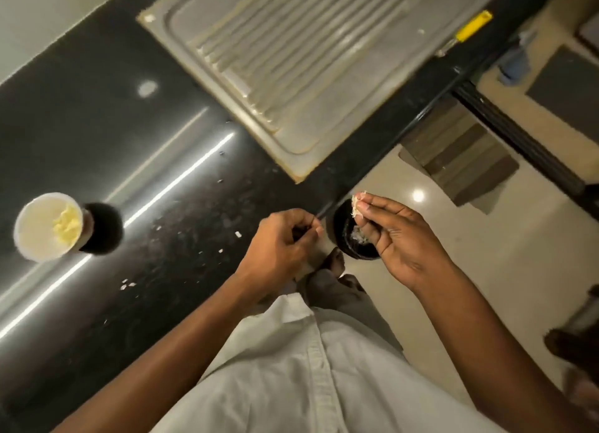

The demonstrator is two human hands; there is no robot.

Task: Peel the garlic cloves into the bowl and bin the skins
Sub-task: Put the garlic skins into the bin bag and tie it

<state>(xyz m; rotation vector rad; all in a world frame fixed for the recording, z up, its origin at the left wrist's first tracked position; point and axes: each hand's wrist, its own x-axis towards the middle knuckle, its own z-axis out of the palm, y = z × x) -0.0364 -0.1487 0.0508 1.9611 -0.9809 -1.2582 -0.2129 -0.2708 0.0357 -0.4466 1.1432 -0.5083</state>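
Garlic skins seemingly between right fingers

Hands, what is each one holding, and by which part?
The right hand pinches a clump of garlic skins between its fingertips above the black bin. The left hand grips a thin dark tool, probably a knife, by its handle end.

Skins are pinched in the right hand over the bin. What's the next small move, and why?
Probably loosen the fingers of the right hand and let the skins fall. They are pinched at its fingertips above the black bin, which already holds skins, so a plain release should land them there. The left hand grips what looks like a knife and need not move.
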